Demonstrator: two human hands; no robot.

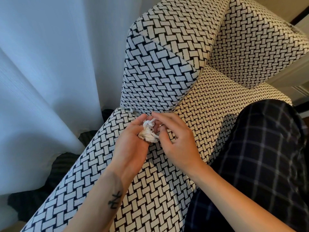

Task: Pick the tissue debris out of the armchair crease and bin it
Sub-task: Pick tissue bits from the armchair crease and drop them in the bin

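Note:
A wad of white tissue debris (pixel 148 132) lies cupped in my left hand (pixel 132 148), whose fingers curl around it. My right hand (pixel 175 141) is right beside it, thumb and fingertips pinching the top of the wad. Both hands hover over the seat of the armchair (pixel 160 186), which is covered in black-and-white woven-pattern fabric. Just beyond my fingers runs the crease (pixel 145 113) between seat and back cushion. A small shred of tissue (pixel 131 110) sticks out of the crease at its left end. No bin is in view.
A white sheer curtain (pixel 50 72) hangs at the left, with dark striped fabric (pixel 60 166) on the floor under it. A leg in dark checked trousers (pixel 260 164) rests on the seat at the right. The armrest (pixel 257 42) rises at the upper right.

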